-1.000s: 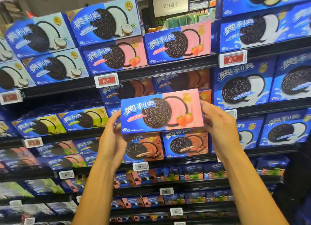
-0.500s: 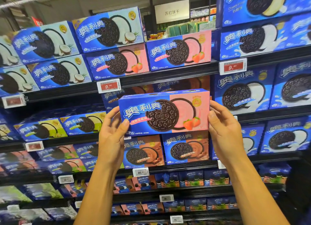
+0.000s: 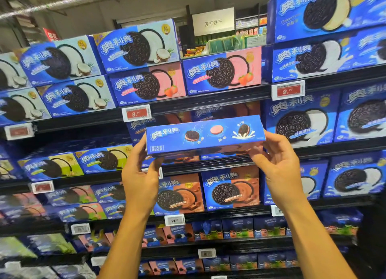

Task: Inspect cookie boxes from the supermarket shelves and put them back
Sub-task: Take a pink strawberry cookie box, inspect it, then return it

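Both forearms rose from the lower edge, converging upward. The left hand (image 3: 140,179) gripped one end of the cookie box (image 3: 205,135), thumb toward the camera; the right hand (image 3: 278,170) gripped the opposite end, fingers curled round its edge.

one held cookie box (image 3: 205,135); two hands; two strawberry boxes (image 3: 147,84) on the top shelf
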Motion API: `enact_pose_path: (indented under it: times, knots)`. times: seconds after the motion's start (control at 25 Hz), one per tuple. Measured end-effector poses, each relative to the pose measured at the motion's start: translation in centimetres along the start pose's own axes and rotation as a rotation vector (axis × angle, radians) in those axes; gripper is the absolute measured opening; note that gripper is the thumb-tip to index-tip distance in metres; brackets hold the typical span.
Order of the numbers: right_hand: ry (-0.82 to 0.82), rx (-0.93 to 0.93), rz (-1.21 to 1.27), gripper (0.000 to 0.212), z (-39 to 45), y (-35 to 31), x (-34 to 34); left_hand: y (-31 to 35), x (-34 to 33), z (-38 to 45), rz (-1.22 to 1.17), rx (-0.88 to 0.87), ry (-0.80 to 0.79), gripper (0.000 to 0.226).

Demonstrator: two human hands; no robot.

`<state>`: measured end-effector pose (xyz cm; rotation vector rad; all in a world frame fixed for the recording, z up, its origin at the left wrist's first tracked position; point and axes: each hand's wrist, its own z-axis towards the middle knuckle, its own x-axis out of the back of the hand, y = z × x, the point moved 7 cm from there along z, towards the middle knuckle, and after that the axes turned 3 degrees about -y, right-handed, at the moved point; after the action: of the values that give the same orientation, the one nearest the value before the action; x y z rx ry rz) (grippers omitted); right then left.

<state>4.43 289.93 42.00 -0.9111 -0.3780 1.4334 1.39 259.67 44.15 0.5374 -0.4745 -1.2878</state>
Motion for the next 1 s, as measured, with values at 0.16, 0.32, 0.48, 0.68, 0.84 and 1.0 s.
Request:
enact_pose_path:
  times: [0.16, 0.32, 0.48, 0.68, 0.84, 1.0]
  knots:
    - [-0.02, 0.019, 0.05, 0.055, 0.2, 0.2, 0.0, 0.2, 0.3, -0.1, -0.034, -0.021, 0.048, 0.049]
    - [-0.018, 0.057, 0.058, 0.055, 0.1, -0.2, -0.1, 0.6, 0.2, -0.1, -0.036, -0.035, 0.029, 0.058]
    - [-0.009, 0.057, 0.055, 0.065, 0.4, -0.4, -0.3, 1.2, -1.0, 0.2, -0.105, -0.034, -0.077, 0.065]
    - [0.013, 0.028, 0.023, 0.063, 0.4, -0.7, 0.0, 0.4, -1.1, 0.3, -0.184, 0.049, -0.097, 0.068]
    - [-0.022, 0.151, -0.031, 0.053, 0.1, -2.4, -0.9, -3.9, -0.3, 1.0, -0.262, 0.274, -0.044, 0.069]
    - [-0.198, 0.195, 0.103, 0.067, -0.9, -2.7, -4.5, -7.2, -2.5, 0.2, -0.403, 0.452, -0.058, 0.057]
